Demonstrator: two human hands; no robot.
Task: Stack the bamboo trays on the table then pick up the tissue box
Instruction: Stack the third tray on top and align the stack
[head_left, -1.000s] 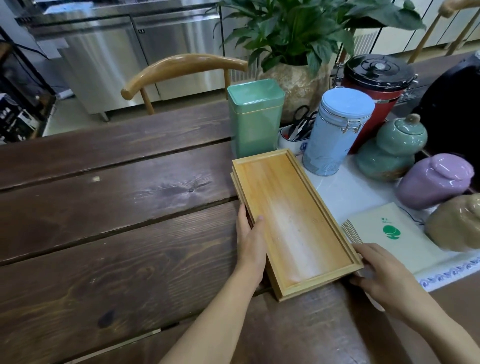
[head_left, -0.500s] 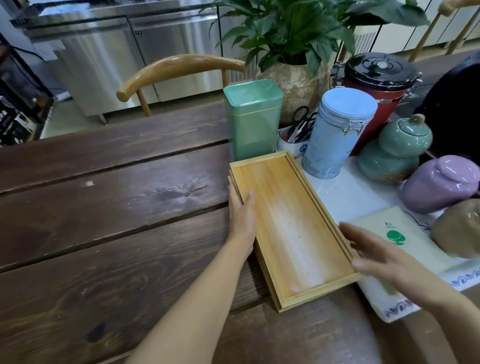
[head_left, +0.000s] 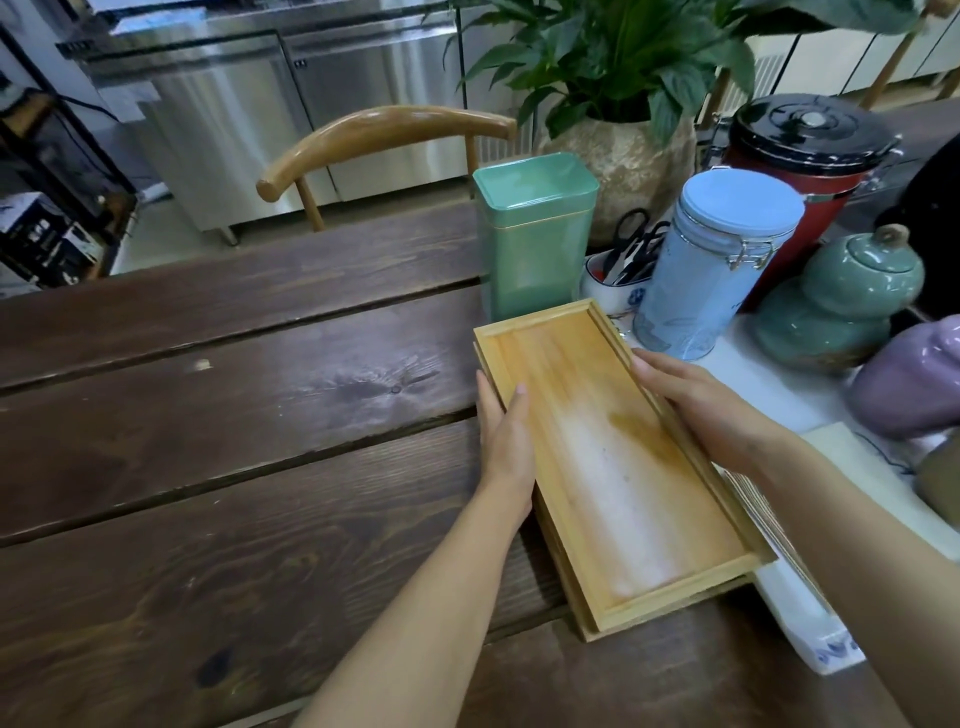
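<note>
At the far left the dark plank table (head_left: 218, 467) stretched bare in front of you, with a curved wooden chair back (head_left: 384, 130) beyond its far edge. Your left hand (head_left: 506, 447) lay flat along the left long side of the stacked bamboo trays (head_left: 613, 467), fingers straight and pressed against the rim, thumb on top of the edge; it braced the stack rather than closing around it. The trays sat one on another near the middle of the table, the lower edges showing at the near end and along the left side, slightly out of line with the top one. Just past their far end stood a green tin (head_left: 535, 234), upright. Your right hand (head_left: 706, 410) rested against the right long side of the stack, fingers extended over the rim, pressing inward opposite the left. Behind it stood a pale blue clip-top jar (head_left: 717, 265), a small cup of scissors (head_left: 618, 270) and a potted plant (head_left: 623, 140). The tissue box (head_left: 810, 587) lay on the table just right of the trays, mostly hidden under your right forearm, untouched by either hand. Farther right were a teal gourd-shaped jar (head_left: 841, 306), a red canister with a black lid (head_left: 810, 150) and a purple jar (head_left: 914, 384).
</note>
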